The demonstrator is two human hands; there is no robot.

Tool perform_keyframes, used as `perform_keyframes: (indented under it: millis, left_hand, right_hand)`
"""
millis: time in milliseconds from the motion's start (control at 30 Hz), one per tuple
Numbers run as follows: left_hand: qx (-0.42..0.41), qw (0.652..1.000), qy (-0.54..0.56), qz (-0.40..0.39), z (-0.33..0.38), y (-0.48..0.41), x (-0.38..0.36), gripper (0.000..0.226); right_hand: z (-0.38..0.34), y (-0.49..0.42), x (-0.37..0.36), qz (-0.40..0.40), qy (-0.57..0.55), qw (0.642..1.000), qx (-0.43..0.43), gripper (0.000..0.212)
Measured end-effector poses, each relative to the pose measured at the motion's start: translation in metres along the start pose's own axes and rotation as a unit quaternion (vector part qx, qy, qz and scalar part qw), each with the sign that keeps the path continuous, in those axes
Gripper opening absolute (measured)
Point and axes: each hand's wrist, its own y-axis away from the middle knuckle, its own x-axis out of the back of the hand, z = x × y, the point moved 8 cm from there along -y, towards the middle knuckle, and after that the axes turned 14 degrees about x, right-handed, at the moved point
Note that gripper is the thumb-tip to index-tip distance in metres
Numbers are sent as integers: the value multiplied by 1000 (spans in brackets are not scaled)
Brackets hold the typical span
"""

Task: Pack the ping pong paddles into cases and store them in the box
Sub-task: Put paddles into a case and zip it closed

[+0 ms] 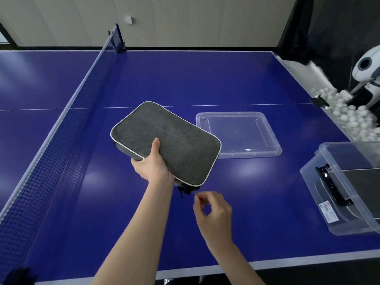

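- Blue ping pong table surface [236, 83] with white lines fills the view; a dark mesh net [61, 145] runs along its left part.
- Above the surface, right of the net, a grey felt rectangular paddle case with white piping [164, 140] is held tilted.
- Left hand [153, 163] grips the case's near edge, thumb on top and fingers hidden beneath.
- Right hand [212, 208] sits just below the case's near corner, thumb and forefinger pinched on a small metal zipper pull [195, 192].
- Beyond the case, partly behind its far right corner, a clear plastic lid [267, 149] lies flat on the surface.
- Well to the right of the case, a clear plastic storage box [329, 202] stands at the surface's edge; something dark lies inside, hard to make out.
- Far right of the case, past the surface's end, many white balls [349, 116] are heaped beside a white machine [366, 66].
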Motion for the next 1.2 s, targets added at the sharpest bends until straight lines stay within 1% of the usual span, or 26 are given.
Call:
perform_keyframes:
  millis: [100, 200, 433, 533, 600, 700, 767, 800, 900, 1000, 1067, 1133, 1200]
  left_hand:
    - [-6, 1000, 7, 29, -4, 4, 3, 56]
    - [-12, 999, 5, 34, -6, 5, 5, 50]
    - [-10, 999, -3, 30, -7, 5, 6, 54]
    - [-11, 1000, 0, 28, -5, 3, 9, 56]
    - [-7, 1000, 4, 27, -5, 2, 10, 58]
    - [2, 1000, 7, 21, -3, -1, 14, 59]
    - [3, 1000, 2, 2, 0, -7, 16, 56]
    - [4, 1000, -6, -12, 2, -10, 17, 55]
    - [8, 996, -54, -68, 10, -20, 18, 55]
    - [21, 985, -111, -130, 16, -26, 19, 59]
    - [30, 973, -156, -167, 16, -27, 20, 64]
    - [41, 958, -207, -196, 14, -27, 21, 68]
    - [56, 941, -243, -230, 9, -25, 22, 66]
  right_hand:
    - [-2, -1, -4, 5, -6, 1000, -15, 11]
    - [-2, 0, -7, -3, -1, 1000, -16, 13]
    - [-2, 4, -12, -6, -7, 1000, -16, 12]
    - [1, 5, -14, -15, -23, 1000, -12, 7]
    - [6, 7, -16, -29, -45, 998, -28, 5]
    - [16, 10, -18, -52, -76, 994, -62, 12]
    - [25, 11, -12, -49, -93, 991, -87, 20]
    - [31, 11, -7, -36, -101, 989, -100, 22]
    - [52, 4, 11, 21, -99, 985, -137, 11]
    - [73, -12, 20, 52, -105, 977, -180, 12]
    - [85, -27, 16, 39, -123, 970, -204, 16]
    - [94, -42, 5, 0, -149, 961, -235, 19]
    - [98, -51, -12, -48, -199, 939, -277, 24]
